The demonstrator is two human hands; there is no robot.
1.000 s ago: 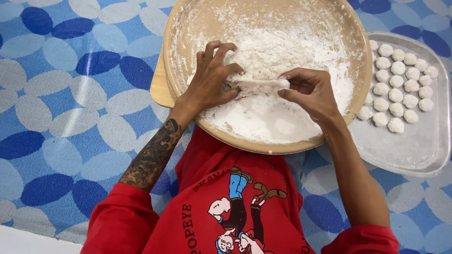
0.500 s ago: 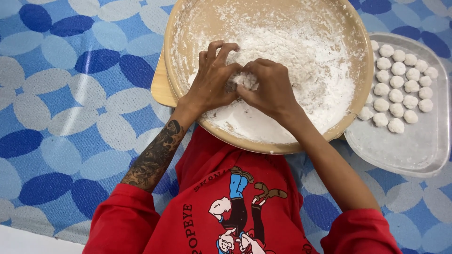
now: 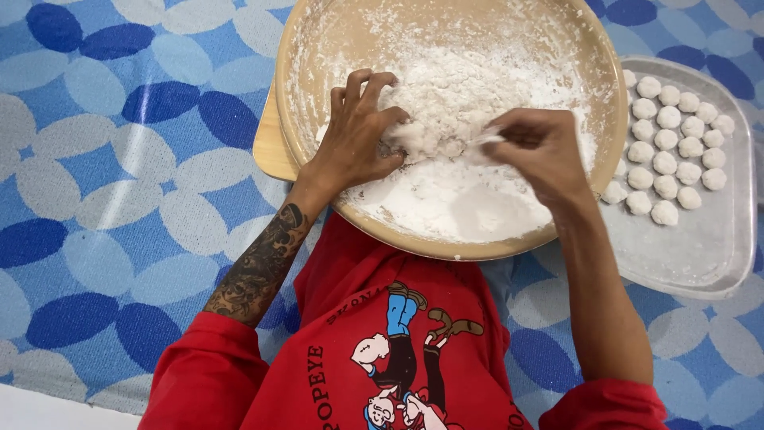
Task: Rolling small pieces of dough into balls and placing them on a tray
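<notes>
Head view: looking straight down at both hands working inside a bowl on the floor.
Bowl: large round tan wooden bowl (image 3: 318,32), dusted inside with white flour, is sitting on a tan wooden board (image 3: 269,143) whose corner is showing at the bowl's left edge.
Dough: a rough white floury dough mass (image 3: 454,95) is lying in the middle of the bowl, with loose white flour (image 3: 461,207) spreading below it toward the near rim.
Left hand: the left hand (image 3: 356,137) is resting on the left side of the dough mass, fingers spread and curled, fingertips pressing into the dough; it is gripping the edge of the mass loosely rather than closing around it.
Right hand: the right hand (image 3: 541,151) is hanging over the right side of the bowl, fingers drawn together and pinching a small white piece of dough (image 3: 487,140) that is touching the main mass; the view of it is blurred.
Tray: a clear rounded plastic tray (image 3: 700,263) is lying just beside the bowl on the right, part of it under the bowl's rim.
Dough balls: small white dough balls (image 3: 672,135) are lying in rows on the tray's far half.
Floor covering: a blue mat with pale and dark oval patterns (image 3: 119,183) is lying under everything.
Clothing: red long sleeves (image 3: 207,374), pushed up, are leaving both forearms bare.
</notes>
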